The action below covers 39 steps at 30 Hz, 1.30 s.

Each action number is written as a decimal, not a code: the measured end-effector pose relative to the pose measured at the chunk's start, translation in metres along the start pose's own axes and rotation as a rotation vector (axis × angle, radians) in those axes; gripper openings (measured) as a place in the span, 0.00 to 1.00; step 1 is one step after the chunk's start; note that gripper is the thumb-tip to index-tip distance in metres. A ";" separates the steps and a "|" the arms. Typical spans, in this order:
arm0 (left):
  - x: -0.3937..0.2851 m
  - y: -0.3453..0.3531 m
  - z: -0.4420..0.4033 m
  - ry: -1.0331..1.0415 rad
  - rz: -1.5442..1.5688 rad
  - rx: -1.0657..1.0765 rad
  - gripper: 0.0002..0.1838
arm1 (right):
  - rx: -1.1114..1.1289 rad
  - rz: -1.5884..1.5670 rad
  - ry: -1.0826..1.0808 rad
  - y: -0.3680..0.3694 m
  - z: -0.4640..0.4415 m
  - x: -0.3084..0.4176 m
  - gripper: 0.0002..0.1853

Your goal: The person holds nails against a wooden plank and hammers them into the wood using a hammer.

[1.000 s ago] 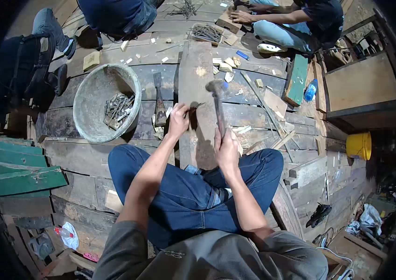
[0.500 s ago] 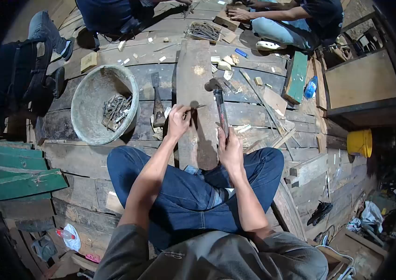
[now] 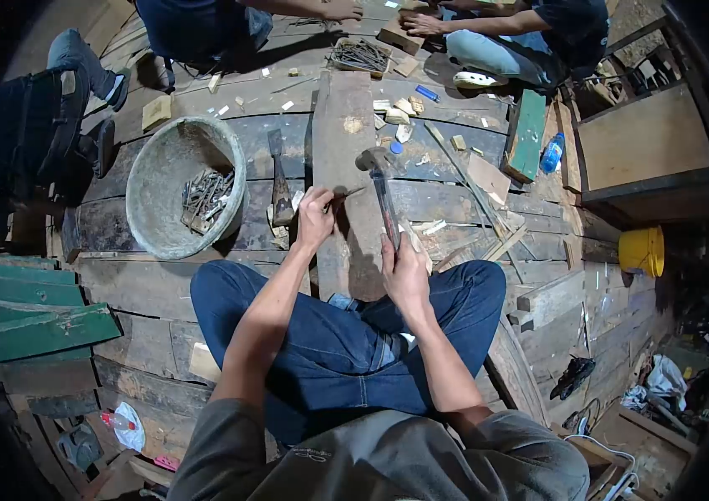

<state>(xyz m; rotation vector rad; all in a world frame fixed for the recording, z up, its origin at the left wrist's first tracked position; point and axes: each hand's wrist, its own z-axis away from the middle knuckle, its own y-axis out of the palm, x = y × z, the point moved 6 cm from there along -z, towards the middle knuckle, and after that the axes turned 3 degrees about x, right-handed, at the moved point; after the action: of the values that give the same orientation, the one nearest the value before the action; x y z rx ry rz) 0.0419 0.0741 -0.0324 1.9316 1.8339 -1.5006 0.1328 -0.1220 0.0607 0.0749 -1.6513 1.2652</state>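
Note:
A hammer (image 3: 383, 194) is in my right hand (image 3: 406, 271), its fingers wrapped round the lower handle and its head raised at the board's right side. My left hand (image 3: 316, 219) pinches a thin nail (image 3: 354, 192) over the long wooden board (image 3: 343, 108), which runs away from my lap. Left of that hand lies a flat-bladed tool (image 3: 280, 179) like a chisel. Farther left stands a grey bucket (image 3: 139, 188) with many nails (image 3: 206, 199) inside.
A tray of nails (image 3: 359, 57) sits at the board's far end. Co-workers sit ahead at left and right. Wood scraps (image 3: 400, 110), a stick (image 3: 464, 175), a green block (image 3: 527, 138) and a blue bottle (image 3: 552, 154) lie to the right, near a yellow bucket (image 3: 641, 252).
The hammer has moved up and down slightly and its head now sits a little farther left. A co-worker's arm has reached in towards the nail tray. My left hand keeps its pinch.

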 end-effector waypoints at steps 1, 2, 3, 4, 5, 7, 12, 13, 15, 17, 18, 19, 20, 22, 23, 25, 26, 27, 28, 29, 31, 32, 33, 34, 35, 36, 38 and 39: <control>0.000 0.001 0.001 -0.005 0.009 -0.003 0.09 | 0.028 0.035 0.030 0.004 0.001 -0.001 0.17; -0.001 0.001 0.000 -0.008 0.018 -0.009 0.08 | 0.054 0.071 0.058 0.008 0.001 -0.004 0.16; -0.003 0.000 0.000 -0.021 0.047 -0.011 0.08 | 0.073 0.111 0.035 0.011 -0.002 -0.006 0.16; -0.003 0.000 0.000 -0.021 0.047 0.002 0.08 | 0.048 0.093 0.038 0.010 -0.001 -0.009 0.16; 0.000 0.001 0.001 -0.021 0.046 0.013 0.08 | 0.025 0.075 0.039 0.010 0.000 -0.012 0.16; 0.003 0.002 0.003 -0.053 -0.001 0.025 0.09 | -0.006 0.043 -0.008 -0.007 0.000 0.008 0.17; 0.005 0.003 0.003 -0.038 0.006 0.033 0.12 | -0.039 0.063 -0.014 0.011 0.000 -0.005 0.16; 0.004 0.004 0.005 -0.053 0.016 0.035 0.12 | 0.022 0.119 0.038 0.016 -0.001 -0.011 0.16; 0.007 0.008 0.008 -0.041 0.038 0.027 0.12 | 0.073 0.103 0.077 0.017 -0.001 -0.012 0.15; 0.010 0.007 0.010 0.002 0.001 -0.005 0.11 | 0.066 0.052 0.068 0.004 -0.003 0.004 0.15; 0.010 0.006 0.011 -0.028 0.019 0.011 0.11 | 0.067 0.028 0.072 0.001 -0.001 0.007 0.15; 0.009 0.006 0.010 -0.054 0.038 0.025 0.11 | 0.020 0.042 0.044 0.001 0.001 0.008 0.16; 0.008 0.006 0.008 -0.077 0.058 0.037 0.12 | 0.016 0.072 0.060 0.003 0.003 0.006 0.16; 0.007 0.005 0.004 -0.075 0.061 0.041 0.10 | 0.004 0.130 0.082 0.010 0.004 -0.001 0.17; 0.006 0.007 0.006 -0.094 0.068 0.058 0.10 | 0.091 0.161 0.136 0.019 0.002 -0.014 0.18; 0.001 0.010 0.008 -0.038 0.046 0.050 0.09 | 0.123 0.145 0.149 0.019 0.001 -0.023 0.19; 0.003 0.010 0.007 -0.028 0.049 0.051 0.09 | 0.139 0.133 0.153 0.021 0.000 -0.028 0.19; 0.002 0.009 0.005 -0.021 0.048 0.051 0.09 | 0.079 0.134 0.084 0.017 0.001 -0.022 0.19; 0.001 0.008 0.007 -0.021 0.048 0.053 0.08 | 0.081 0.099 0.098 0.018 0.002 -0.021 0.19; 0.001 0.008 0.007 -0.029 0.031 0.048 0.08 | 0.085 0.068 0.117 0.015 0.006 -0.021 0.19; 0.003 0.008 0.007 -0.050 0.061 0.023 0.07 | 0.046 0.033 0.090 0.002 0.008 -0.006 0.18; 0.004 0.007 0.006 -0.053 0.063 0.003 0.08 | 0.027 0.017 0.070 0.000 0.007 -0.005 0.18; 0.005 0.006 0.005 -0.051 0.058 -0.009 0.07 | 0.010 -0.001 0.049 -0.001 0.006 -0.003 0.18; 0.005 0.006 0.005 -0.050 0.052 -0.022 0.07 | -0.006 -0.019 0.029 -0.002 0.006 -0.001 0.17; 0.005 0.005 0.005 -0.051 0.048 -0.034 0.07 | 0.015 -0.018 0.048 -0.002 0.005 0.000 0.17; 0.008 0.007 0.006 -0.062 0.048 -0.032 0.07 | 0.018 0.013 0.054 0.000 0.005 -0.001 0.18; 0.013 0.011 0.008 -0.079 0.051 -0.027 0.06 | 0.019 0.074 0.066 0.007 0.003 -0.006 0.18; 0.012 0.011 0.008 -0.090 0.055 -0.031 0.06 | 0.029 0.081 0.046 0.009 0.002 -0.006 0.19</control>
<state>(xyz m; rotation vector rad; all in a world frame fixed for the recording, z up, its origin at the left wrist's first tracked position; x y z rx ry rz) 0.0433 0.0748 -0.0504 1.8536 1.7422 -1.5076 0.1290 -0.1226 0.0497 -0.0041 -1.6106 1.3423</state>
